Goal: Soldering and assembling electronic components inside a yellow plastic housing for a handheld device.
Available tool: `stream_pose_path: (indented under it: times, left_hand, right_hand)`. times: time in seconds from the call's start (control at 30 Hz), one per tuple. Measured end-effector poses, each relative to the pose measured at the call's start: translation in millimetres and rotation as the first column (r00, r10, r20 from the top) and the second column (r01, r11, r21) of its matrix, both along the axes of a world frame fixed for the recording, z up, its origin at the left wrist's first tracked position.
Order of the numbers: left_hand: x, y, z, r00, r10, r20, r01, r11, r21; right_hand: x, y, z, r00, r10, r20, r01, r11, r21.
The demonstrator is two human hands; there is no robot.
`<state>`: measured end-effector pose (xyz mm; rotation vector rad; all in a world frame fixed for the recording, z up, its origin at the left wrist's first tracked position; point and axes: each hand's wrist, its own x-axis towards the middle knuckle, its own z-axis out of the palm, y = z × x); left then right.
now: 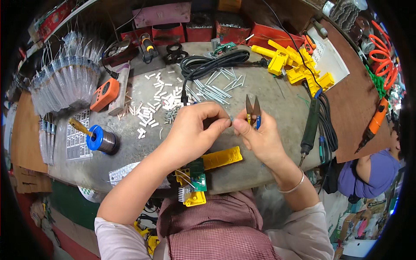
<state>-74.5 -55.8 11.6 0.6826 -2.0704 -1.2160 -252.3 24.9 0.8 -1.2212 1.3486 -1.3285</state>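
My left hand (190, 123) is closed, its thumb and index finger pinched together at the middle of the bench. What they pinch is too small to name; a bluish speck shows at the fingertips. Right beside it, my right hand (262, 135) holds thread snips (256, 106) with yellow and blue grips, the two pointed blades up and apart. Its thumb and index fingertips press together close to my left fingertips. A black cable (208, 63) lies coiled behind, one end running down behind my left hand. Below my hands, a yellow plastic housing (223, 158) lies with a green circuit board (199, 182) and a finned metal heat sink.
White sleeves (147, 113) and long screws (212, 93) are scattered behind my left hand. A solder spool (96, 138) and an orange meter (104, 94) stand left. Yellow housings (294, 60) and a dark green corded tool (310, 125) lie right. A person in purple (368, 173) sits farther right.
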Motion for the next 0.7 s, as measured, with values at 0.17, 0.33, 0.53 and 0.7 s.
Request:
stream_pose_path:
  times: [0.17, 0.33, 0.53, 0.7]
  left_hand:
    - [18.5, -22.0, 1.7, 0.979, 0.193, 0.066, -0.203, 0.947, 0.248]
    - [-1.2, -10.5, 9.7, 1.0, -0.015, -0.024, 0.022, 0.95, 0.312]
    - [-0.4, -8.0, 8.8, 0.997, 0.018, -0.072, 0.013, 0.912, 0.41]
    - [-3.1, -6.2, 10.1, 0.999, 0.02, -0.033, -0.008, 0.94, 0.341]
  right_hand:
    - [-129.8, 0.0, -14.5, 0.906, -0.423, -0.023, 0.412, 0.891, -0.191]
    - [-124.1, -13.1, -42.0, 0.724, -0.417, -0.549, 0.456, 0.887, -0.074]
    - [-18.3, 9.7, -2.2, 0.991, 0.132, 0.033, -0.136, 0.956, 0.259]
    - [-0.7, 4.9, -1.3, 0.97, 0.207, 0.124, -0.228, 0.956, 0.183]
